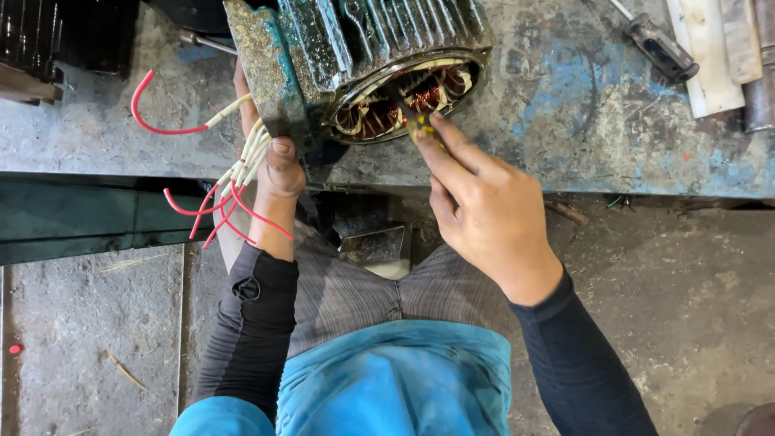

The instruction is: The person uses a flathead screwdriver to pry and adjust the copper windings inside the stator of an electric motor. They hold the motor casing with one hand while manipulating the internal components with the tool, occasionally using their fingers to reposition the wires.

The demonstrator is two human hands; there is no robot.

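Observation:
A finned, worn green motor housing (pixel 323 40) lies on a scuffed blue workbench (pixel 565 105), its open end facing me with copper windings (pixel 404 97) inside. My left hand (pixel 274 157) grips the housing's foot plate, thumb on its near edge. My right hand (pixel 476 202) pinches a small yellow-handled tool (pixel 421 127) whose tip reaches into the windings at the rim. Red and cream lead wires (pixel 234 173) hang from the housing beside my left hand.
A dark-handled screwdriver (pixel 660 44) and white strips (pixel 706 56) lie at the bench's far right. A metal cylinder (pixel 759 81) sits at the right edge. Concrete floor (pixel 686 307) lies below the bench, with a small metal box (pixel 373 242) between my knees.

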